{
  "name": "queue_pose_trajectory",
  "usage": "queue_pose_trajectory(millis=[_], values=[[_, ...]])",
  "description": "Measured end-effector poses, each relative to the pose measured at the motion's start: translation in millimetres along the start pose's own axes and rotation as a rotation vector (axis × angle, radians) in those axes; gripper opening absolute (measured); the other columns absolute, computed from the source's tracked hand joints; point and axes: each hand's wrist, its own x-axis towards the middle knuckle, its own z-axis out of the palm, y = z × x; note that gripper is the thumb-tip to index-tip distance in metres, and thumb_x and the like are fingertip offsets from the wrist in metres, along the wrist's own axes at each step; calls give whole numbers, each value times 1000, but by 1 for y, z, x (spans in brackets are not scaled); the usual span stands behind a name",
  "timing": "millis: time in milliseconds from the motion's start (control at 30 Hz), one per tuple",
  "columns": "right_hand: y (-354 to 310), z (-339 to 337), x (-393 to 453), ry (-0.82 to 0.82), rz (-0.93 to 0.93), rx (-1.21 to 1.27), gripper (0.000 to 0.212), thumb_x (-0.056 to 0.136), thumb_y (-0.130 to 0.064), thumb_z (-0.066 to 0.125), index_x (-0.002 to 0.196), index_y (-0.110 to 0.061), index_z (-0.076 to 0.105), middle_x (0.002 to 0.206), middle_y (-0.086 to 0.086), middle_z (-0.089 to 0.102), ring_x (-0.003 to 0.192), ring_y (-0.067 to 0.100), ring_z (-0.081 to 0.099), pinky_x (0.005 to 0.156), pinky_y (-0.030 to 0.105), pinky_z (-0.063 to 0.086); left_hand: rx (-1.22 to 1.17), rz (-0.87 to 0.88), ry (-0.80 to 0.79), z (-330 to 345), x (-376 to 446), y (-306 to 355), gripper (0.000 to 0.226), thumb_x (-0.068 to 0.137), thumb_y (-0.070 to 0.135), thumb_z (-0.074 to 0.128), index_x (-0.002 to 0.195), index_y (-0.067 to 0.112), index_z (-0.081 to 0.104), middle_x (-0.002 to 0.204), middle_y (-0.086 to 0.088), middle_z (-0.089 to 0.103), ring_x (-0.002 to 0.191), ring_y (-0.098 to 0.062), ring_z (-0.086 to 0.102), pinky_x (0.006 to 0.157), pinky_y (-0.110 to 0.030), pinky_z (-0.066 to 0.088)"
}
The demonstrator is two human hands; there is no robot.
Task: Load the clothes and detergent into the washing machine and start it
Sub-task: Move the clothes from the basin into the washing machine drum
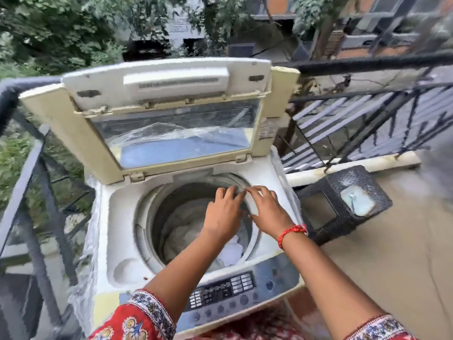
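Note:
A white top-load washing machine [117, 217] stands in front of me with its lid [171, 94] raised. Pale clothes [186, 224] lie in the drum. My left hand [223, 212] and my right hand [267, 209] are held over the drum's far right rim. Their fingertips meet and pinch a small pale thing [241, 190], which is too blurred to identify. The control panel [220, 290] runs along the near edge, under my forearms. A red thread is tied around my right wrist.
A black wicker stool [331, 227] stands right of the machine with a pale blue packet [358, 201] on top. Black metal railing [367, 62] runs behind and to the right, and more railing [22, 168] closes the left side. Beige balcony floor [392, 266] lies to the right.

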Motion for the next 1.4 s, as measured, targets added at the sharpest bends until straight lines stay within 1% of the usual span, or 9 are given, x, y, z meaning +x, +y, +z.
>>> queue_pose_trajectory(millis=[133, 367, 567, 733, 967, 1067, 1167, 1267, 1400], values=[[44, -22, -49, 128, 127, -17, 70, 79, -13, 73, 140, -21, 39, 136, 6, 41, 126, 29, 39, 106, 37, 36, -22, 193, 30, 16, 8, 62, 55, 87, 36, 62, 138, 23, 44, 141, -3, 43, 121, -31, 40, 79, -46, 55], [130, -56, -151, 212, 341, -26, 69, 76, -12, 73, 137, -21, 42, 135, 3, 40, 124, 27, 39, 100, 42, 44, 32, 446, -22, 58, -9, 199, 54, 77, 35, 72, 126, 19, 54, 131, -2, 50, 113, -30, 50, 72, -39, 57], [229, -55, -226, 178, 464, 5, 71, 72, -17, 77, 134, -23, 42, 133, 4, 41, 122, 31, 43, 98, 41, 46, 184, 620, -182, 110, -6, 297, 58, 88, 28, 60, 141, 27, 35, 147, -1, 29, 125, -31, 38, 81, -44, 47], [309, -50, -273, 95, 523, 17, 75, 70, -23, 78, 135, -30, 39, 134, 1, 38, 120, 30, 43, 91, 44, 50, 277, 638, -298, 160, -1, 356, 64, 92, 35, 49, 149, 28, 21, 154, -1, 19, 134, -31, 27, 90, -43, 45], [376, 1, -300, -89, 644, 72, 93, 62, -36, 85, 140, -34, 33, 145, 3, 27, 125, 31, 36, 87, 44, 52, 421, 639, -466, 244, 5, 378, 63, 92, 26, 49, 148, 28, 21, 153, -3, 22, 135, -30, 27, 91, -43, 42], [391, 41, -294, -156, 670, 96, 91, 67, -33, 80, 142, -39, 28, 146, 1, 24, 128, 31, 32, 87, 44, 52, 468, 674, -568, 282, 11, 372, 71, 93, 28, 49, 152, 25, 10, 157, -6, 15, 143, -32, 18, 104, -49, 33], [410, 79, -281, -168, 698, 123, 90, 67, -33, 78, 143, -39, 28, 148, -2, 21, 132, 30, 27, 88, 45, 51, 490, 662, -622, 327, 25, 364, 83, 92, 33, 54, 153, 26, -1, 159, -6, 10, 143, -34, 16, 107, -51, 32], [433, 126, -264, -179, 738, 179, 82, 76, -28, 71, 146, -33, 28, 153, 1, 18, 136, 30, 22, 95, 43, 47, 536, 672, -690, 382, 44, 347, 80, 94, 32, 49, 153, 25, -3, 161, -4, 4, 145, -35, 12, 107, -54, 32], [473, 206, -240, -40, 819, 249, 72, 85, -27, 68, 147, -25, 33, 154, 9, 27, 139, 33, 28, 108, 45, 37, 579, 647, -760, 458, 67, 322, 84, 95, 32, 49, 152, 26, -13, 162, -3, -5, 148, -31, 6, 110, -56, 26]])
